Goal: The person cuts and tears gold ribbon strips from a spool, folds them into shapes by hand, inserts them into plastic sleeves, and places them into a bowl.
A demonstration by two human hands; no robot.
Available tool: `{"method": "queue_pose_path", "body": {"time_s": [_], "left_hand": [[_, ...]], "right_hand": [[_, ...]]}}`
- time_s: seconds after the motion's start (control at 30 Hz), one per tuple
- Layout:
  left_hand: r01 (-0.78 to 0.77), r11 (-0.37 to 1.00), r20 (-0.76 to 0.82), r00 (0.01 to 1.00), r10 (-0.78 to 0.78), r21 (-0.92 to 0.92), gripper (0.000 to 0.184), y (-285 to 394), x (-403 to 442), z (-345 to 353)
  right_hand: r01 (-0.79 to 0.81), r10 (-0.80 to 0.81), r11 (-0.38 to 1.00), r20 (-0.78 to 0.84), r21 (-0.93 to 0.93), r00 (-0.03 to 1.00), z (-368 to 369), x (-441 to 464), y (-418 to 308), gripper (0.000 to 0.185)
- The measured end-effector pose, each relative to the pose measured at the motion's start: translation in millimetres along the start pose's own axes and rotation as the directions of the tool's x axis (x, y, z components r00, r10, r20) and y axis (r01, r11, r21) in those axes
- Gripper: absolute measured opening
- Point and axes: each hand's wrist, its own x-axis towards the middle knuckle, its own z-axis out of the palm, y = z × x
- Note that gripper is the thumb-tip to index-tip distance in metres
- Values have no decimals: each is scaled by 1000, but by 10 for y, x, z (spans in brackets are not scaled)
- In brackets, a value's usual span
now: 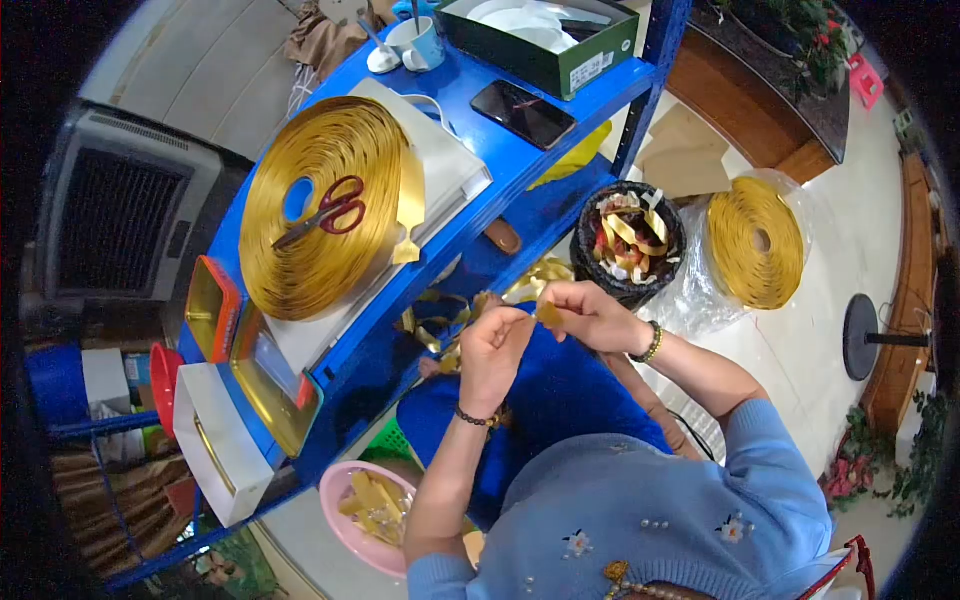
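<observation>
Above my lap, my right hand (596,316) pinches a short piece of gold ribbon (548,314) between thumb and fingers. My left hand (490,358) is closed with its fingertips meeting at the ribbon's other side; the fingers cover part of it. On the blue shelf (470,265) lies a large coil of gold ribbon (265,240), its cut loose end hanging toward me. Dark-red-handled scissors (338,208) rest on top of the coil. More gold ribbon strips (535,280) hang or lie behind my hands, partly hidden.
A black-lined bin (590,262) holds ribbon scraps. Beside it, a second gold coil (755,240) lies on clear plastic. A pink basin (338,540) with gold pieces stands low left. The shelf also carries a phone (522,112), a cup (418,45) and a green box (570,65).
</observation>
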Motion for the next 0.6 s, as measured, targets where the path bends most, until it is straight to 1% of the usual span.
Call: {"method": "queue_pose_path", "body": {"time_s": [0.07,0.1,0.13,0.17,0.27,0.37,0.43,0.47,0.53,0.6], "left_hand": [[24,1000,0,1000,-24,12,7,-6,-13,5],[41,999,-8,999,-41,10,8,-1,-21,18],[58,998,-15,998,-58,7,9,4,-27,28],[72,997,-9,997,-71,9,8,8,-35,28],[115,993,0,993,-115,-11,6,28,-55,31],[180,979,-1,983,-181,-93,7,54,-71,67],[235,960,24,972,-234,-154,7,48,-75,96],[252,954,64,968,-244,-165,6,29,-94,133],[302,914,70,953,-294,-272,4,-82,-130,230],[289,916,54,957,-285,-280,4,-245,-116,207]], "right_hand": [[98,-103,980,-16,-171,995,-6,-31,11,4],[227,-247,917,-21,-329,969,-5,-29,21,3],[338,-386,811,-3,-477,923,-7,-15,31,4],[425,-511,669,38,-610,858,-5,-8,34,6],[425,-577,492,81,-760,812,12,-29,-31,9],[429,-612,430,93,-794,785,-9,-29,17,7],[433,-627,487,41,-759,778,12,-35,35,5],[438,-639,505,19,-744,769,22,-37,19,5],[486,-694,431,65,-761,717,55,-42,-88,3],[515,-684,547,2,-659,729,56,10,-221,1]]}}
